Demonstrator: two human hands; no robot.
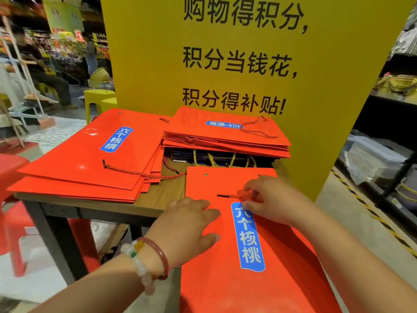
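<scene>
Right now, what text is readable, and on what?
"购物得积分, 积分当钱花, 积分得补贴!": yellow board.
"六个核桃": blue labels on near bag and left stack.
Rear stack label: upside down, partly covered.
Background signs: blurred.

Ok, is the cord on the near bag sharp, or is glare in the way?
Head view, centre: the cord, pinched by the right hand, is sharp; left hand flat on the near bag, no glare there. Head view, left: small glare spots on the left stack; red stool at the edge blurred.
</scene>
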